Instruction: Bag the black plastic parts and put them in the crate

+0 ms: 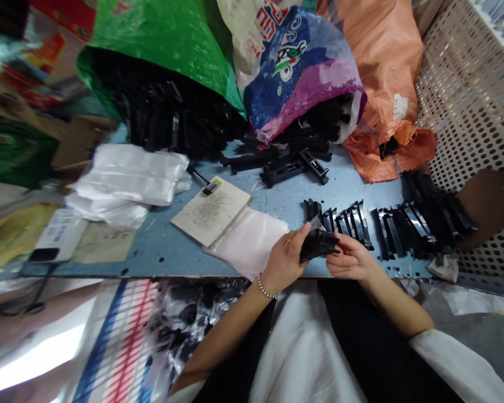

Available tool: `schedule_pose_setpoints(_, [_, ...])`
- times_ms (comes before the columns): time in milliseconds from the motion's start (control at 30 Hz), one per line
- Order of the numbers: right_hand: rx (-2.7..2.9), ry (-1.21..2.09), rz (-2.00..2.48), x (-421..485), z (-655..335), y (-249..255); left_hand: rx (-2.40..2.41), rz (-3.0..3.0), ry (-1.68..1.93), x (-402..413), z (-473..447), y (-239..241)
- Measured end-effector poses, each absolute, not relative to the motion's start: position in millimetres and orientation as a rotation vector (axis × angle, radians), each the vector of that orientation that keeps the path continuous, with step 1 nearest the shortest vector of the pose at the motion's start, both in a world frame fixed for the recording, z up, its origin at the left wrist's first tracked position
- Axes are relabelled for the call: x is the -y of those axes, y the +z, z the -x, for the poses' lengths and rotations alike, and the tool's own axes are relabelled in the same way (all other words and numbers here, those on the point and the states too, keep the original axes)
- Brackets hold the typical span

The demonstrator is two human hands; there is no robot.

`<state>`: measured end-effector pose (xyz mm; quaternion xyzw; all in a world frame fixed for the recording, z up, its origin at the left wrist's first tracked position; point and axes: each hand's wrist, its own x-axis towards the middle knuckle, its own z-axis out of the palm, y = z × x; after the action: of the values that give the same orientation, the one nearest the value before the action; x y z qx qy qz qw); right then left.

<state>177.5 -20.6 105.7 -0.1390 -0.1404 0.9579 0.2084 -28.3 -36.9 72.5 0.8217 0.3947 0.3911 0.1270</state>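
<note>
Both hands meet above the near edge of a blue workbench [180, 252], holding a black bundle [318, 245] partly covered by clear film. The left hand [284, 257], with a ring and a beaded bracelet [266, 287], has its fingers closed around the bundle's left end, thumb uppermost; the right hand [348, 258] pinches the right end between thumb and curled fingers, with little gap between them. How many pieces the bundle contains cannot be told. Just beyond it, slender black parts [355, 221] stand in a row, with a second group [403, 229] to the right. Left of the hands lie a flat stack of clear bags [252, 238], a stained board [212, 212] partly over that stack, and a pile of folded plastic bags [128, 179]. At the rear, a green sack [163, 33] and a blue-and-purple sack [302, 73] open onto heaped black parts [176, 120], beside an orange sack [386, 73] and a perforated crate [470, 95].
</note>
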Motion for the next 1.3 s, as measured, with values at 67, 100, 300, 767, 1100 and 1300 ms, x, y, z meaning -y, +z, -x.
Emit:
schedule_pose_setpoints(67, [0.406,2.624,0.42,24,-177,108,-1.116,-2.369,1.125,38,30,72])
schedule_pose_setpoints(100, [0.431,2.599,0.453,25,-177,108,-1.106,-2.363,1.11,38,30,71])
schedule_pose_setpoints(300, [0.354,2.671,0.368,31,-179,108,-1.057,-2.348,1.016,39,30,71])
schedule_pose_setpoints(767, [0.221,2.619,0.381,38,-177,109,-0.872,-2.015,0.878,40,35,83])
schedule_pose_setpoints(1100, [0.316,2.622,0.352,51,-176,93,-0.705,-1.582,1.118,42,31,90])
schedule_pose_setpoints(1300, [0.335,2.63,0.334,55,-179,84,-0.69,-1.612,1.001,43,33,97])
